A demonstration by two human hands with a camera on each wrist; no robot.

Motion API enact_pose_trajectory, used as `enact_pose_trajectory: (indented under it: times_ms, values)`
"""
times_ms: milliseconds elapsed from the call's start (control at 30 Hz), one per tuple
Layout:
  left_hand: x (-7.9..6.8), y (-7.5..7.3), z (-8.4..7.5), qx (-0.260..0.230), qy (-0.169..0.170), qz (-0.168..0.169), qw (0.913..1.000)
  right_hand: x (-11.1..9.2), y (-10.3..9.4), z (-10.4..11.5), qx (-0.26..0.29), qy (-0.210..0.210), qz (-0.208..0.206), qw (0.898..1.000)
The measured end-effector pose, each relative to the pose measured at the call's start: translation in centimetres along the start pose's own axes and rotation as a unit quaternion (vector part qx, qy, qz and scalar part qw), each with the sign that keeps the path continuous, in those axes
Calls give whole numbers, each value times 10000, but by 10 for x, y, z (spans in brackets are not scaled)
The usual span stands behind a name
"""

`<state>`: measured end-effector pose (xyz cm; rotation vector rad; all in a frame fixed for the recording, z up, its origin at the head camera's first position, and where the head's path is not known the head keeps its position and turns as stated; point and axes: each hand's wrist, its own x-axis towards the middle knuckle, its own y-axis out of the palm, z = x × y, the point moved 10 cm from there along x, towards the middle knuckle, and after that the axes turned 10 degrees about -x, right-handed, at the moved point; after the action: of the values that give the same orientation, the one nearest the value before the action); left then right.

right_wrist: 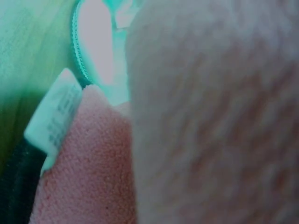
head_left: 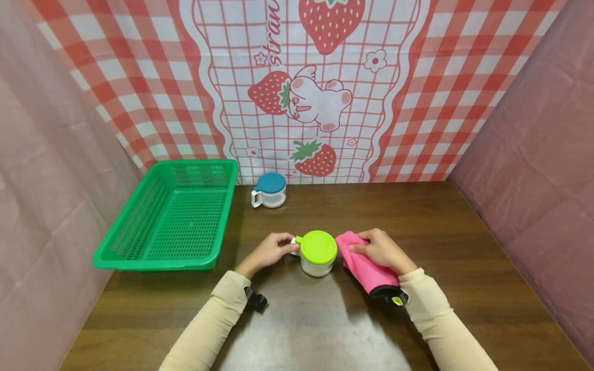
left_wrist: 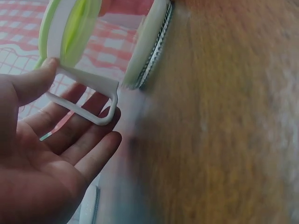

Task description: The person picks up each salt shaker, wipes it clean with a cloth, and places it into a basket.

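Note:
A seasoning jar (head_left: 317, 268) with a lime-green lid and a clear body stands on the table between the hands. Its white handle (left_wrist: 100, 84) is held by the left hand (head_left: 269, 252), thumb on top near the lid and fingers behind the handle loop. To the right of the jar, the right hand (head_left: 384, 251) grips a folded pink cloth (head_left: 368, 270) with black edging. The cloth's front end is close beside the jar. In the right wrist view the cloth (right_wrist: 93, 163) covers most of the picture and hides the hand; a white label (right_wrist: 55, 112) sticks out from its edge.
A second jar (head_left: 273, 198) with a blue lid and white handle stands at the back, near the strawberry-print curtain (head_left: 403, 154). On the left is a green plastic basket (head_left: 225, 216) with slotted walls. Pink fabric (head_left: 533, 154) hangs along both sides of the wooden table (head_left: 464, 288).

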<state>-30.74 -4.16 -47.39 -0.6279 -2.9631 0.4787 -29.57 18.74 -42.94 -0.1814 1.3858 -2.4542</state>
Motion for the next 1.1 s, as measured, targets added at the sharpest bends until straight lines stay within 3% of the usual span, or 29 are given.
enact_pose_trajectory:
  times_ms: [300,467,633,867,1100]
  values:
    - [-1,1,-8,159,191,-3,9997,-3,-14,4,30,-82,-195,9998]
    - [-1,1,-5,15,214,-90,9997,-6,-23,6,29,-43,-303,9995]
    - [-1,1,-5,-192,221,-272,9992,-8,-36,13,-57,-166,-702,9974]
    - [0,-2,-8,-46,307,-549,9980,-4,-44,25,-288,-481,-1120,9921]
    - [0,-4,-6,45,131,-707,9974,-7,-53,37,-660,-747,-1767,9792]
